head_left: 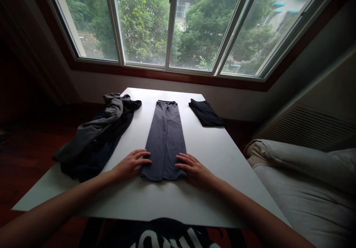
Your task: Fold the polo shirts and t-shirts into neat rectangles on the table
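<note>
Dark grey shorts or trousers [166, 140] lie flat and narrow on the white table [217, 188], the waistband with a drawstring toward the window and the hems toward me. My left hand [133, 162] rests at the left edge near the hems, its fingers spread on the cloth. On the opposite edge lies my right hand [194, 168], fingers also apart, the tips on the fabric. Neither hand grips anything.
A heap of grey and dark clothes [97, 133] hangs over the table's left edge. Folded black cloth [206, 113] lies at the back right. Beyond the table is a window [167, 68]. A pale sofa [300, 188] stands to the right.
</note>
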{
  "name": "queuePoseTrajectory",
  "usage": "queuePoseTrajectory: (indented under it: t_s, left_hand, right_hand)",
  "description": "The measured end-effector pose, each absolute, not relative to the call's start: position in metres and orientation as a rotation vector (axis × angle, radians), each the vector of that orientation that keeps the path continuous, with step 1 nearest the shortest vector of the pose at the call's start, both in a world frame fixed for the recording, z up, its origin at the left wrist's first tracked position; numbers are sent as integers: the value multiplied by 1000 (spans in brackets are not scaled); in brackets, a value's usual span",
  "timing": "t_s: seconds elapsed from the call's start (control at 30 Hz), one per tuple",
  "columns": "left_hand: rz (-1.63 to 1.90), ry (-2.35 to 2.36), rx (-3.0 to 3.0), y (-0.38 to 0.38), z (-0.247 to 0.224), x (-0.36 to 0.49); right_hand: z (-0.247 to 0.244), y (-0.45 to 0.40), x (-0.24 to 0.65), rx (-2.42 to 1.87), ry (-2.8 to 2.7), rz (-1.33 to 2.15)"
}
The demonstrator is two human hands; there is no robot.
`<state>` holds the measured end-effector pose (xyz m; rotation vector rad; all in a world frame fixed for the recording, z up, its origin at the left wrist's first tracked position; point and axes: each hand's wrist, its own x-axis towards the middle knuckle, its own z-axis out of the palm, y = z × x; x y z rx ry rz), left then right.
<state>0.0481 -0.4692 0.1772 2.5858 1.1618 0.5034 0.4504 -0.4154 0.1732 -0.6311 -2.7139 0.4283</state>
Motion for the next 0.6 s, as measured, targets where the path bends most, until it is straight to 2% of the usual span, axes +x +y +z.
queuePoseTrajectory:
  t_s: [0.27, 0.4, 0.6]
  left_hand:
    - [414, 1018, 2684, -458, 185, 64]
    - [325, 935, 2600, -458, 212, 69]
    - [236, 757, 2233, -469, 268, 74]
  right_hand:
    - [169, -406, 450, -544, -2681, 338]
    - [192, -415, 443, -506, -2654, 539]
    - [255, -439, 434, -453, -2605, 983]
